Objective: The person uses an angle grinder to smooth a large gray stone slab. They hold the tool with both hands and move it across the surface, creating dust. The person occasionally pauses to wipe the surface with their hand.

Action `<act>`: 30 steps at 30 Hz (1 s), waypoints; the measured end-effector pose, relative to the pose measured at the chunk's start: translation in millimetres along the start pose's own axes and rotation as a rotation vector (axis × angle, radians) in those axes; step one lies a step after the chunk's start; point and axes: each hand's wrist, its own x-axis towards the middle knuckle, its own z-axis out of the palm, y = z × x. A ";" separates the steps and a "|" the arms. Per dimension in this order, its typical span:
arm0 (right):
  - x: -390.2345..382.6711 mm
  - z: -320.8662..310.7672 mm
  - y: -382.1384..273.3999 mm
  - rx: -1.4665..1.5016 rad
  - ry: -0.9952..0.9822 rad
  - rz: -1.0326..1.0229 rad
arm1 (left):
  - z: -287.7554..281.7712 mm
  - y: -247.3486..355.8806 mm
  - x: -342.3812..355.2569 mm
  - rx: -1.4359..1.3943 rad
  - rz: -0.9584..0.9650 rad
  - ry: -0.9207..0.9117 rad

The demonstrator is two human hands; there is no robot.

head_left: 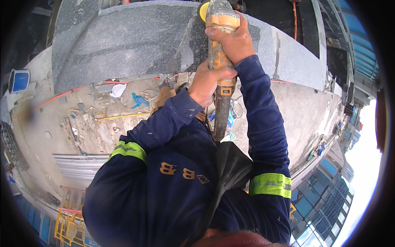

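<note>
A long, worn orange and grey power grinder (221, 55) points away from me over a grey speckled stone slab (131, 45). My right hand (235, 42) is closed round its body close behind the head. Further back, my left hand (207, 84) wraps round the grinder's middle from the left side. At the tool's far left a yellow disc (203, 12) shows its edge by the slab; whether it touches the stone, I cannot tell. The grinder's dark rear end reaches back toward my chest, beside a hanging black cloth (232, 164).
Rubble, a white scrap (118, 90) and a blue rag (140, 101) litter the floor below the slab. An orange cord (53, 99) runs under the slab's near edge. Metal bars (78, 164) lie at left, near a yellow frame (66, 226). A blue-and-white object (19, 80) stands far left.
</note>
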 end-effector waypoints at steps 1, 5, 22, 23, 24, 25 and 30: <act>-0.2 -3.6 0.5 -0.009 0.016 -0.007 | 1.7 -0.7 2.7 0.011 -0.010 -0.014; -1.2 -4.5 1.2 -0.023 0.032 -0.008 | 3.4 -2.8 4.5 -0.060 -0.015 -0.005; 3.5 4.7 5.0 -0.060 0.008 -0.016 | 1.0 2.2 1.7 -0.051 -0.003 0.009; 4.4 3.4 4.8 -0.042 0.019 -0.010 | 1.3 2.2 3.2 -0.049 -0.002 -0.004; 6.3 0.5 4.5 -0.026 0.029 -0.004 | 2.2 2.2 5.9 -0.046 -0.012 -0.014; 7.4 -1.4 4.1 -0.014 0.043 0.009 | 2.8 2.5 8.6 -0.046 -0.006 -0.034; 5.6 -1.7 1.2 -0.051 0.031 0.014 | 1.9 3.1 9.0 -0.038 -0.032 -0.019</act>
